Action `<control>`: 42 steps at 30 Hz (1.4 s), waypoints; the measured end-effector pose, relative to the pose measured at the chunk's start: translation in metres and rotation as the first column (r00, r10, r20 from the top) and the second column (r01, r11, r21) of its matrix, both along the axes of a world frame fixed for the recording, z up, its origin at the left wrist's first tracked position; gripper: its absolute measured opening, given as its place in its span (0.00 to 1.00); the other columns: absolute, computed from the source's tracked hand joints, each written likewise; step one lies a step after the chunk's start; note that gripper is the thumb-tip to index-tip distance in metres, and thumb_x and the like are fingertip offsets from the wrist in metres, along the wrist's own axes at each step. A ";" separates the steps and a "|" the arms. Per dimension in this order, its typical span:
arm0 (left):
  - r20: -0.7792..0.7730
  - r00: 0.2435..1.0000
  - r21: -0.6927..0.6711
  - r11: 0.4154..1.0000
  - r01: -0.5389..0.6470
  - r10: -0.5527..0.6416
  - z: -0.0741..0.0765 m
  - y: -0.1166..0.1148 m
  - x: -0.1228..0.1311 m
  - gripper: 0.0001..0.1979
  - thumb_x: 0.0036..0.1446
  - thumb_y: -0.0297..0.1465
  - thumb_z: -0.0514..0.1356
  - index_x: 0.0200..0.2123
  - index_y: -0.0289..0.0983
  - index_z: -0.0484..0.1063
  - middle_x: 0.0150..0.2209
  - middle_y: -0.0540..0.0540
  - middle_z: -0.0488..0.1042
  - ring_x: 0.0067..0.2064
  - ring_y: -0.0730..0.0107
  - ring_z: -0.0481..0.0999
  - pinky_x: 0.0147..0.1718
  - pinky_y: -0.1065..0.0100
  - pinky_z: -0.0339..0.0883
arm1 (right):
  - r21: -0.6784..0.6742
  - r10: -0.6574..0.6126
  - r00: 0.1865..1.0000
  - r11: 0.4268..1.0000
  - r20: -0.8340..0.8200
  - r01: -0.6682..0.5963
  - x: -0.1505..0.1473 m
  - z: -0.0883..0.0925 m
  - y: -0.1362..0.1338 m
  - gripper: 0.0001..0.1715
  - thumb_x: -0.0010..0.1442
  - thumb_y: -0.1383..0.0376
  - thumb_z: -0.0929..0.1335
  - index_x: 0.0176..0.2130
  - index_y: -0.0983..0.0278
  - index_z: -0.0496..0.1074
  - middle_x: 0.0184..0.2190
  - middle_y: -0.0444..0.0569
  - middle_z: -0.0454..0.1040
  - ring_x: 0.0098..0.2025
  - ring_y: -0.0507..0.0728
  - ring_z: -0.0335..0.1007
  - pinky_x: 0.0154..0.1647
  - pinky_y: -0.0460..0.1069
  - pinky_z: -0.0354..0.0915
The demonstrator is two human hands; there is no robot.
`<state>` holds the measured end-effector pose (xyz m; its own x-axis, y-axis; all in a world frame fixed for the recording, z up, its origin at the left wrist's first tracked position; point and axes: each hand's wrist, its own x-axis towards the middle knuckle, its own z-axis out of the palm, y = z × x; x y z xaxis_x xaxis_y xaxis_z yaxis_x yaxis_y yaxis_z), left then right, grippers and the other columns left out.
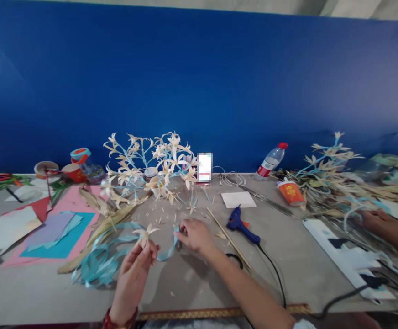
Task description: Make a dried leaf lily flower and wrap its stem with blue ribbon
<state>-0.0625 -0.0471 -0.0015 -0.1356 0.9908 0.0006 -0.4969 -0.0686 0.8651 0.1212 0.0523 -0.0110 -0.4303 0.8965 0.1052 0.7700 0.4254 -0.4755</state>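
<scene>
My left hand (134, 269) pinches a cream-coloured flower (147, 232) with pointed petals, apparently made of dried husk, and holds it upright above the table. To its right, my right hand (196, 235) is closed on one end of a light-blue ribbon (98, 264). The ribbon runs behind my left hand to a loose, curled heap on the left. Beyond both hands stands a bunch of similar flowers (173, 167) on blue-wrapped stems. Petal scraps lie scattered before it.
A blue glue gun (240, 224), a thin stick (228, 237) and a white card (238, 199) lie right of centre. Coloured paper sheets (53, 249) cover the left. A power strip (346, 260), a tilted bottle (270, 162) and another person's hand (379, 224) are on the right.
</scene>
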 end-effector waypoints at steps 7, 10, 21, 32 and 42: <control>0.042 0.999 0.001 1.000 -0.014 0.014 0.009 -0.001 0.013 0.08 0.57 0.33 0.64 0.27 0.36 0.74 0.27 0.49 0.70 0.32 0.69 0.68 0.48 0.59 0.66 | 0.127 0.017 0.977 0.992 -0.210 0.010 -0.003 0.034 -0.032 0.05 0.56 0.71 0.67 0.33 0.62 0.70 0.38 0.51 0.75 0.42 0.58 0.70 0.43 0.50 0.63; 0.046 0.999 0.061 0.998 0.007 -0.010 0.020 0.001 0.026 0.09 0.58 0.32 0.64 0.27 0.36 0.74 0.28 0.48 0.70 0.34 0.68 0.68 0.49 0.59 0.64 | 0.107 0.031 0.856 0.994 -0.516 0.028 0.007 0.052 -0.059 0.05 0.56 0.72 0.66 0.31 0.61 0.68 0.37 0.50 0.77 0.41 0.59 0.73 0.44 0.52 0.64; 0.138 0.968 0.012 0.978 0.208 -0.208 0.037 0.002 0.063 0.08 0.60 0.33 0.62 0.29 0.37 0.72 0.28 0.48 0.69 0.33 0.68 0.67 0.36 0.66 0.61 | -0.503 -0.472 0.177 0.829 -0.864 -0.244 0.031 0.061 -0.078 0.14 0.53 0.58 0.75 0.29 0.61 0.68 0.23 0.43 0.75 0.27 0.53 0.71 0.29 0.46 0.63; 0.239 0.938 -0.085 0.956 0.280 -0.253 0.044 0.003 0.085 0.07 0.57 0.33 0.65 0.31 0.36 0.73 0.29 0.49 0.71 0.32 0.70 0.69 0.36 0.67 0.63 | -0.480 -0.449 0.172 0.844 -0.877 -0.241 0.053 0.067 -0.089 0.08 0.52 0.60 0.76 0.30 0.61 0.77 0.23 0.44 0.76 0.27 0.54 0.72 0.35 0.49 0.68; 0.323 0.922 -0.150 0.950 0.273 -0.214 0.039 0.003 0.097 0.06 0.54 0.31 0.68 0.31 0.35 0.75 0.28 0.50 0.72 0.29 0.73 0.70 0.32 0.71 0.63 | -0.446 -0.430 0.124 0.880 -0.894 -0.162 0.037 0.066 -0.080 0.11 0.51 0.60 0.77 0.30 0.60 0.74 0.23 0.42 0.73 0.24 0.53 0.69 0.25 0.47 0.69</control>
